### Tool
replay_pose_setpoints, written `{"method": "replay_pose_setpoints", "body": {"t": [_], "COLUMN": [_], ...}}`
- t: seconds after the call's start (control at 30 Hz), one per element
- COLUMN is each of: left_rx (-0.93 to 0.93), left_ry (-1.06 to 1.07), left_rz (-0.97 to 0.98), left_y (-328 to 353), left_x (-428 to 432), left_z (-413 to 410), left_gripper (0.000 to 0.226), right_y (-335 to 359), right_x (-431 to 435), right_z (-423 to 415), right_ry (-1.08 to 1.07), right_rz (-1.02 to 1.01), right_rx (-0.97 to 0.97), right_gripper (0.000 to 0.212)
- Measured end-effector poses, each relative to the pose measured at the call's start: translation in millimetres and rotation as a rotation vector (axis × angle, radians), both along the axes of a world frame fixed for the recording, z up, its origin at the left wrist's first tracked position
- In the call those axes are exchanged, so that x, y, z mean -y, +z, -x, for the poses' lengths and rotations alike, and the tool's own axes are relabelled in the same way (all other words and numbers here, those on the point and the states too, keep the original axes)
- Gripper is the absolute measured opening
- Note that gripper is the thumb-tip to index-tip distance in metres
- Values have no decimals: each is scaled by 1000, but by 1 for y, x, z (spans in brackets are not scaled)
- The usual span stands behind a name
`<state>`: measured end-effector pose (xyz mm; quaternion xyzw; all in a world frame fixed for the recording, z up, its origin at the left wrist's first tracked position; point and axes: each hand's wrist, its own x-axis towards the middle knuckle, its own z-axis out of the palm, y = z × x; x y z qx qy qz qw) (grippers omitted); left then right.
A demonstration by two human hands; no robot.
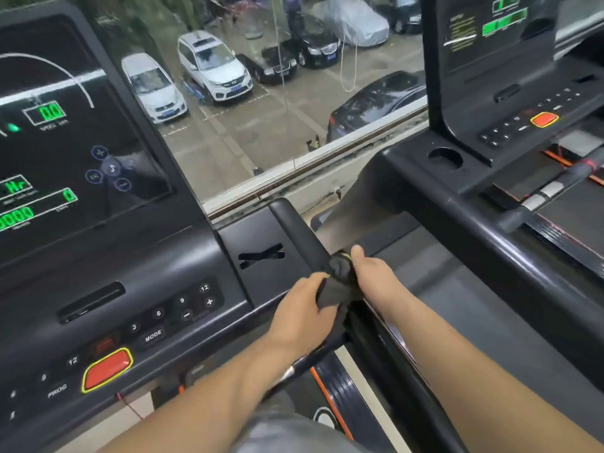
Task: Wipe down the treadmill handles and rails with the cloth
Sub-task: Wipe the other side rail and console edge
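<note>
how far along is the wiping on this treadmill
Done: nothing can be told as wiped. In hand: left hand and right hand both grip the dark cloth on the right side rail beside the console. Left, likely: the rail's lower stretch and the front handlebar.

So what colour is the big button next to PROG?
The big button is orange-red with a yellow rim; the head view shows it.
</note>
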<state>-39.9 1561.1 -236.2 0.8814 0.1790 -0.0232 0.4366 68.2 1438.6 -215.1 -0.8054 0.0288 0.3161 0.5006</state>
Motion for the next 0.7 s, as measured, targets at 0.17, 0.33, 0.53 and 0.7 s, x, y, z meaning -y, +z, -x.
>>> {"method": "replay_pose_setpoints", "body": {"t": [0.17,0.33,0.53,0.7], "left_rx": [28,103,46,-86], "left_ry": [436,573,239,288], "left_rz": [231,411,1196,257], "left_y": [32,62,76,46], "left_x": [-40,-39,-30,-62], "left_z": [3,-7,-15,-16], "left_gripper": [32,30,44,29], "right_y": [11,35,40,-1], "right_x": [5,-19,-29,-26], "right_z": [4,18,27,22], "right_ry": [-42,70,86,445], "right_rz": [12,-125,-315,312], "right_rx": [237,295,443,700], "right_gripper": [66,30,54,71]}}
